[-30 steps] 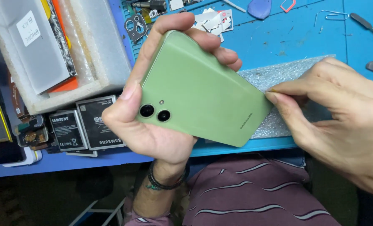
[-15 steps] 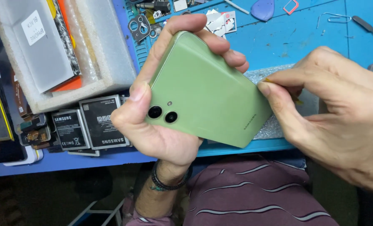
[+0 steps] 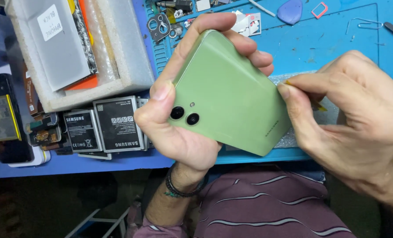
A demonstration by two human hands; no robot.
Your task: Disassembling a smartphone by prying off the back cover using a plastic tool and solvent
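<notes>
Pale green plastic, the back of a phone (image 3: 232,94), is facing the camera at frame centre, held above the near edge of a blue work mat (image 3: 337,48). The left hand (image 3: 183,119) is wrapping around the phone from 9 o'clock: thumb lying along the left edge, fingers curling over the top corner at 12 o'clock, clamped firmly on the body. 2 dark camera lenses are showing at the phone's 8 o'clock side, just beside the thumb base. The right hand (image 3: 351,119) is coming in from 3 o'clock, thumb and forefinger pinched together on a small yellow object (image 3: 290,83), only partly visible, which is touching the phone's right edge; what kind of object it is cannot be told. A silvery bubble-wrap pouch (image 3: 333,110) is lying on the mat behind the right hand. At 10 o'clock a white foam tray (image 3: 130,66) is holding flat grey and orange parts. Below it, at 9 o'clock, 2 black phone batteries (image 3: 101,128) are lying side by side. At 1 o'clock a blue teardrop pick (image 3: 290,11) is resting on the mat, well apart from both hands.
</notes>
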